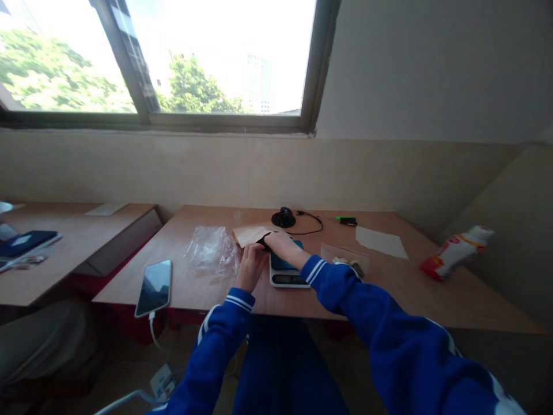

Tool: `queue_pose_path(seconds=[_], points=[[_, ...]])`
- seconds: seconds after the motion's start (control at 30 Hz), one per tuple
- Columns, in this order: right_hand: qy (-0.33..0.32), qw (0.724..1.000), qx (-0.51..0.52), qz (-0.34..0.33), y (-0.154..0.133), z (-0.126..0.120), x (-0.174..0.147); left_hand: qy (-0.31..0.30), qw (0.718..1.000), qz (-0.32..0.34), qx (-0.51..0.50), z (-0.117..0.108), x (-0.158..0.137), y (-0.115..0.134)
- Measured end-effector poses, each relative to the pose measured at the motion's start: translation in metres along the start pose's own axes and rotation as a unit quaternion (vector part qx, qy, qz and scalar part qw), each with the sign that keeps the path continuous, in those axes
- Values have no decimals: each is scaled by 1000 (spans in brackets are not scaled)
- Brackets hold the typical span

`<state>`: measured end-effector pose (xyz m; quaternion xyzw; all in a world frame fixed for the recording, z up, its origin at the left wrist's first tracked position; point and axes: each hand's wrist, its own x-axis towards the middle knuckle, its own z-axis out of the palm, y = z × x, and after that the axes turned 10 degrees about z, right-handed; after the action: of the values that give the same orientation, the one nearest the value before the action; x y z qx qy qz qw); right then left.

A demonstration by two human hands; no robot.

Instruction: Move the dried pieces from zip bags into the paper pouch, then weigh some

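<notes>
A brown paper bag (249,233) lies at the middle of the table with its dark opening toward me. My left hand (250,268) is closed on the near edge of the bag by that opening. From the right, my right hand (284,246) reaches across to the bag's mouth, and its fingertips are hidden there. Under my right wrist sits a white digital kitchen scale (288,280) with a blue-green top, partly covered by my arm. A crumpled clear plastic bag (212,251) lies left of my left hand.
A phone (154,285) on a white cable overhangs the front edge. Behind are a black round-based device (284,217) and a green-black screwdriver (347,221). At right are a small plastic bag (345,259), a paper sheet (381,242) and a tilted red-white bottle (455,253).
</notes>
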<state>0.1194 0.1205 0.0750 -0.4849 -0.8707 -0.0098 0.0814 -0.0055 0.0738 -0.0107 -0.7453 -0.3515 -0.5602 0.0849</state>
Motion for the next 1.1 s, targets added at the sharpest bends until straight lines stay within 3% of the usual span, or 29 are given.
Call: queue_pose_path(seconds=[0.1,0.23,0.5,0.6,0.7,0.8,0.97,1.1], points=[[20,1000,16,-5,1,-17,-19,48,999,-13,18,-3,-2,-5],[113,981,152,-30,17,-30,-42,76,997,-31,12,-6,2,-10],[212,928,304,28,46,-12,-45,79,995,-53,-6,2,17,-10],[262,890,363,81,58,-9,-50,71,996,-57,9,-1,20,-9],[327,863,358,140,76,4,-65,54,996,-62,19,-4,21,-8],[323,892,283,139,89,27,-77,44,997,-65,20,-5,21,-8],[196,968,107,113,96,68,-73,55,996,-66,26,-5,22,-4],[121,987,82,70,95,79,-65,51,997,-60,23,-8,23,-2]])
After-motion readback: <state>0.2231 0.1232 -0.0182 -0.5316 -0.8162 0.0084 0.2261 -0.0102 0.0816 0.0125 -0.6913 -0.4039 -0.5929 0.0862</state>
